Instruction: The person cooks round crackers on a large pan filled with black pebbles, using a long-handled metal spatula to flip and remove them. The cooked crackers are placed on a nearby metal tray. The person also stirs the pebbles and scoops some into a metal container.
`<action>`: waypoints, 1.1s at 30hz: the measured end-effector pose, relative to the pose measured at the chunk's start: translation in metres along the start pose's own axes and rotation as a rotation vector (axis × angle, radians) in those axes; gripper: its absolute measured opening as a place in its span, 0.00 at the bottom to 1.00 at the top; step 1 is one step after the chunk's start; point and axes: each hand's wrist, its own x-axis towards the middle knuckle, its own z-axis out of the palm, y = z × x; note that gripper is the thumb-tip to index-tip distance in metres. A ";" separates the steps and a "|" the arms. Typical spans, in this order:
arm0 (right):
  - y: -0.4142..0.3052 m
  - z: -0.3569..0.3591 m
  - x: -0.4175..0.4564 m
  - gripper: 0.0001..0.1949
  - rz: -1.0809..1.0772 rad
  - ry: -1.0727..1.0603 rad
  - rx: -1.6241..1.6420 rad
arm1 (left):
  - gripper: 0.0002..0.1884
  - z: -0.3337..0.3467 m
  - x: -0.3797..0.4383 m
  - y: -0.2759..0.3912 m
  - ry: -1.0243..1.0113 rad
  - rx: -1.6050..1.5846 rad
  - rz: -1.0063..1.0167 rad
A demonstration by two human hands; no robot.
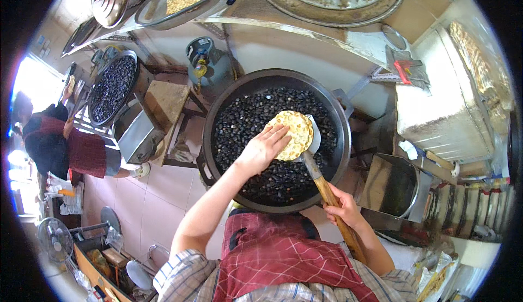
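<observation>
A wide black pan (pixel 278 79) filled with dark pebbles (pixel 245 116) sits directly before me. Over the pebbles is a round, browned flatbread (pixel 295 134), apparently with another layer beneath its right edge. My left hand (pixel 263 149) holds the near left side of the bread, fingers spread along its upper face; the thumb is hidden. Under the bread's right side, the pale metal blade of a long-handled shovel (pixel 327 191) shows. My right hand (pixel 343 210) is closed around its wooden handle, just outside the pan's near right rim.
A gas cylinder (pixel 208 67) stands behind the pan. To the left are a wooden bench (pixel 165 97), a second pebble-filled pan (pixel 112 87) and another person (pixel 77 142). The shelf above holds a basket (pixel 149 14) with flatbread. A metal bin (pixel 392 183) stands right; a white box (pixel 437 102) lies beyond.
</observation>
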 end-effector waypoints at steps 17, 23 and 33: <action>0.035 0.227 0.059 0.36 -0.011 0.330 0.250 | 0.16 -0.239 0.073 -0.356 0.982 -1.385 -0.827; 0.040 0.258 0.064 0.38 -0.041 0.407 0.213 | 0.07 -0.120 -0.035 -0.255 0.396 -0.389 -0.427; 0.038 0.283 0.076 0.38 0.003 0.314 0.015 | 0.21 -0.036 -0.127 -0.209 -0.427 -0.881 -0.816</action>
